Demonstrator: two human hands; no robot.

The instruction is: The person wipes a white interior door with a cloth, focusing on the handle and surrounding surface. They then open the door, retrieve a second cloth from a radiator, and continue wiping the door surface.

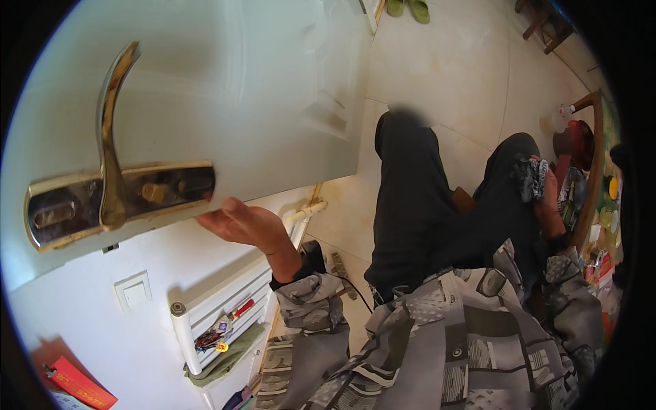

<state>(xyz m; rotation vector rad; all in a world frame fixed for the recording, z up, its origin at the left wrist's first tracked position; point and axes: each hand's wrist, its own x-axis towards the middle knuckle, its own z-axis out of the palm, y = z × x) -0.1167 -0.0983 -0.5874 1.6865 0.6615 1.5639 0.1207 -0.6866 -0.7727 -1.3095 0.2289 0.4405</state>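
Note:
A pale door (277, 87) with raised panels stands at my left, its edge towards me. Beside the brass-coloured lock plate, my left hand (251, 225) is at this edge, thumb on the near face and fingers partly hidden behind it. The curved lever handle (108, 128) rises from the plate (154, 189), which also carries a small thumb-turn (155, 193). In my right hand (549, 197) is a crumpled grey cloth (533, 178), held over my right knee. I am seated, with dark trousers (415, 205) over both legs.
A white radiator (230, 307) with small items on it runs along the wall below a light switch (134, 290). Green slippers (410, 7) lie on the tiled floor (435, 61). At right stands a cluttered wood-edged table (589, 205); a wooden stool (546, 23) is farther off.

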